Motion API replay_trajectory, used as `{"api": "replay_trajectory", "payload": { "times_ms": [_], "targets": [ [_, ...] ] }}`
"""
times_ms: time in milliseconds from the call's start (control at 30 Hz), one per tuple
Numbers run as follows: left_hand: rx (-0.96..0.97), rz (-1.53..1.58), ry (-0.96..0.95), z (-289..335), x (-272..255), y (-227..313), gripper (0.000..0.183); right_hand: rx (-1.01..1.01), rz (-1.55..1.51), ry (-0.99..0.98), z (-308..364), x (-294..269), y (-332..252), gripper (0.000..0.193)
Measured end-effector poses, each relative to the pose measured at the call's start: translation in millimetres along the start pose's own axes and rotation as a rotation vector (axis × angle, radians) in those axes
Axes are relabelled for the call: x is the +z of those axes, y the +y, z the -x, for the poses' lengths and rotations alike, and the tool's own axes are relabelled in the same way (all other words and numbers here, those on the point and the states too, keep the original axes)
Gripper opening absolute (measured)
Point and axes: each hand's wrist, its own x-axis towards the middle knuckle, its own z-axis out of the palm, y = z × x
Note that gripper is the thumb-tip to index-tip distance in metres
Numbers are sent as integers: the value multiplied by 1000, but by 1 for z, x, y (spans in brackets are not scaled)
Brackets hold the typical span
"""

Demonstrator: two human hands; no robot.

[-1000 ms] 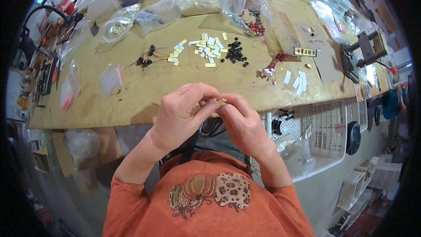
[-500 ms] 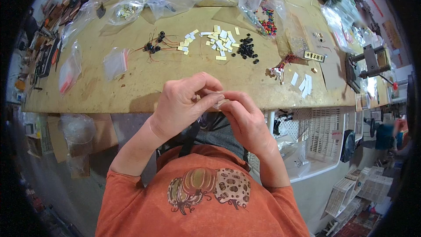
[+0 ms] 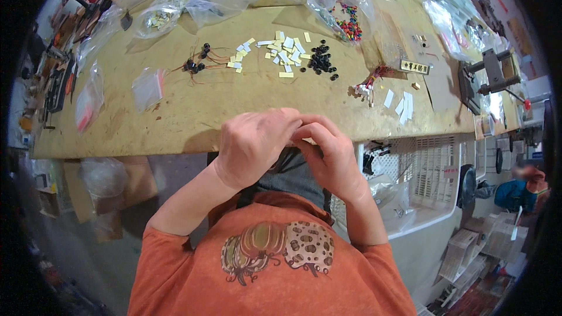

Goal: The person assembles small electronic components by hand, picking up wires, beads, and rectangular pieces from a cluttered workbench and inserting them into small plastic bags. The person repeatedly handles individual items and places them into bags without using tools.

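A tan surface [image 3: 193, 120] swept across the upper half of the frame, its front edge bending along the middle. Below it, an orange shirt [image 3: 269, 298] with a pumpkin print filled the lower centre. A white slotted basket [image 3: 436, 169] sat low at right of centre, under the surface's edge.

The left hand [image 3: 252, 143] and right hand [image 3: 331, 155] met at the centre of the frame, over that edge, fingers curled and fingertips together. Whether they were clamped on anything I cannot tell (the knuckles hid whatever might have been between them).

A dark metal tool with a red knob [image 3: 494, 73] stood at the right. A flat clear bag [image 3: 147, 90] lay left of centre. Upper centre, above the hands, came the loose parts: black pieces with thin wires [image 3: 193, 66], then a scatter of white and yellow tabs [image 3: 285, 55], with a heap of small black round pieces [image 3: 321, 61] just beside it on the right. A few white strips [image 3: 405, 108] lay right of centre, near a bundle of wires with white ends [image 3: 374, 76].
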Motion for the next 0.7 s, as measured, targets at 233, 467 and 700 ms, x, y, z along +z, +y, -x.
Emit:
{"api": "replay_trajectory", "payload": {
  "times_ms": [233,467,700],
  "targets": [
    [-421,463,-107,-10,8,-3,10,-11,-32,35,4,-10,10,14],
    [27,161,-356,-28,9,-5,12,-40,-74,88,11,-19,19,16],
    [-34,317,-539,-44,23,-10,11,-30,82,153,25,-32,30,13]
  ]
}}
